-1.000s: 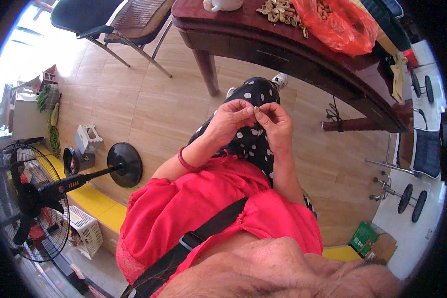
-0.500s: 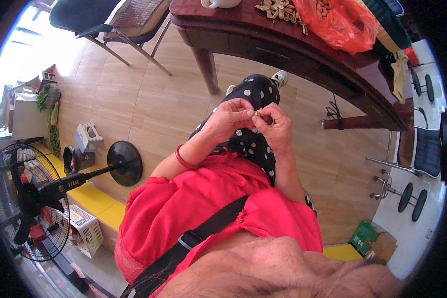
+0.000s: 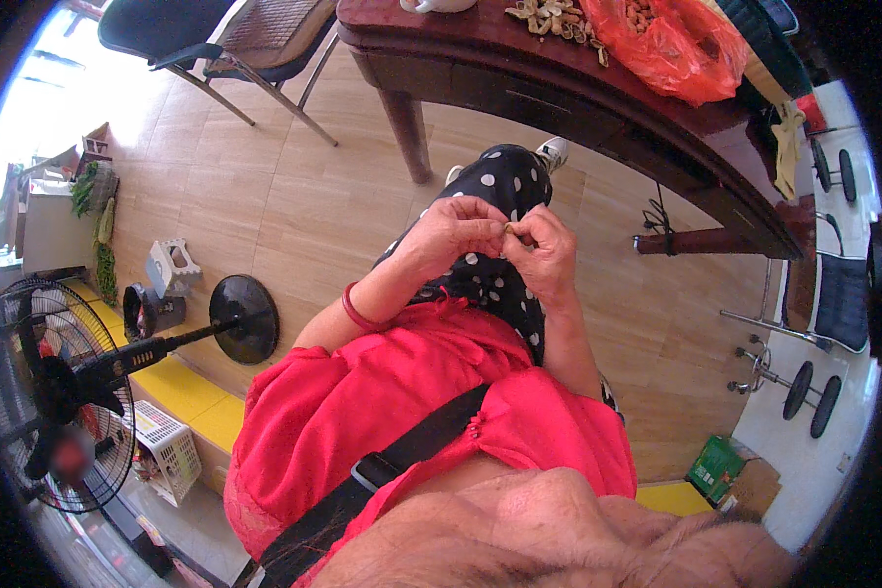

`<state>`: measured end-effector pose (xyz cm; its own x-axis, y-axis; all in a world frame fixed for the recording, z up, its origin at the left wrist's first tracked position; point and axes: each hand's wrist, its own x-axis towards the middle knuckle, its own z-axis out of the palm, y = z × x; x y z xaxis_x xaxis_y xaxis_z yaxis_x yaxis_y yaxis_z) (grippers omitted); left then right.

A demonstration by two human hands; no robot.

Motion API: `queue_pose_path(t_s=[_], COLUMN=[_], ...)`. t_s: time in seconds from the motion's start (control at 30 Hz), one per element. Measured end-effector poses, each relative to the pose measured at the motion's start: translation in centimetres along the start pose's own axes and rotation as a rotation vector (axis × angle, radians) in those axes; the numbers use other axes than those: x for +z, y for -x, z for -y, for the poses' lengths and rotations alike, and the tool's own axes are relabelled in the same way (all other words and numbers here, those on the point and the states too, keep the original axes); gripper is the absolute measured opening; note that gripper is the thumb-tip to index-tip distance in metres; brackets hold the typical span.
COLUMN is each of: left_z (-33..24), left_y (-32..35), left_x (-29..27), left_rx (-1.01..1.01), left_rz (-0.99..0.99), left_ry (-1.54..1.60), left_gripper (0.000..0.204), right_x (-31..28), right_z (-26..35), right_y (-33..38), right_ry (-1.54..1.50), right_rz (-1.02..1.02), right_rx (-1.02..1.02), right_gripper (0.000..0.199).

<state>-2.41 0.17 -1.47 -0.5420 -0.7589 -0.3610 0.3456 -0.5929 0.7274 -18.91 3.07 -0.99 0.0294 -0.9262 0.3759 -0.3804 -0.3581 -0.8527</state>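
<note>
My left hand [image 3: 451, 233] and my right hand [image 3: 544, 255] meet over my lap, above black trousers with white dots [image 3: 500, 186]. Their fingertips pinch a small tan nut [image 3: 509, 229] between them. A red band [image 3: 356, 312] circles my left wrist. I wear a red top [image 3: 392, 392] with a black strap across it. Most of the nut is hidden by my fingers.
A dark wooden table [image 3: 559, 93] stands ahead with a pile of shells [image 3: 554, 18] and an orange plastic bag of nuts [image 3: 671, 44]. A standing fan [image 3: 49, 392] with a round base [image 3: 243, 318] is at my left. A chair [image 3: 225, 39] stands far left; dumbbells [image 3: 808, 387] lie right.
Both hands stay together over the lap, with small finger movements around the nut. Nothing else has moved.
</note>
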Motion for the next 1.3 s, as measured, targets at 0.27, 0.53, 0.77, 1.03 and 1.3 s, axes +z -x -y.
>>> queue_pose_path(t_s=[0.27, 0.53, 0.77, 1.03, 1.3], left_z=[-0.9, 0.2, 1.0, 1.3, 2.0], left_y=[0.5, 0.4, 0.0, -0.4, -1.2], left_x=[0.1, 0.6, 0.4, -0.2, -1.1], left_rx=[0.009, 0.158, 0.117, -0.039, -0.12], left_rz=[-0.04, -0.094, -0.153, -0.009, -0.016], left_ry=[-0.242, -0.52, -0.252, 0.19, 0.301], left_gripper=[0.014, 0.021, 0.024, 0.028, 0.026], right_x=[-0.2, -0.1, 0.4, -0.1, -0.5], right_z=[0.1, -0.2, -1.1, -1.4, -2.1], right_y=[0.1, -0.1, 0.7, 0.3, -0.2], right_ry=[-0.024, 0.225, 0.059, -0.176, 0.143], right_rz=[0.077, 0.084, 0.028, 0.039, 0.105], right_rx=[0.013, -0.183, 0.027, 0.168, -0.122], right_gripper=[0.009, 0.01, 0.008, 0.009, 0.011])
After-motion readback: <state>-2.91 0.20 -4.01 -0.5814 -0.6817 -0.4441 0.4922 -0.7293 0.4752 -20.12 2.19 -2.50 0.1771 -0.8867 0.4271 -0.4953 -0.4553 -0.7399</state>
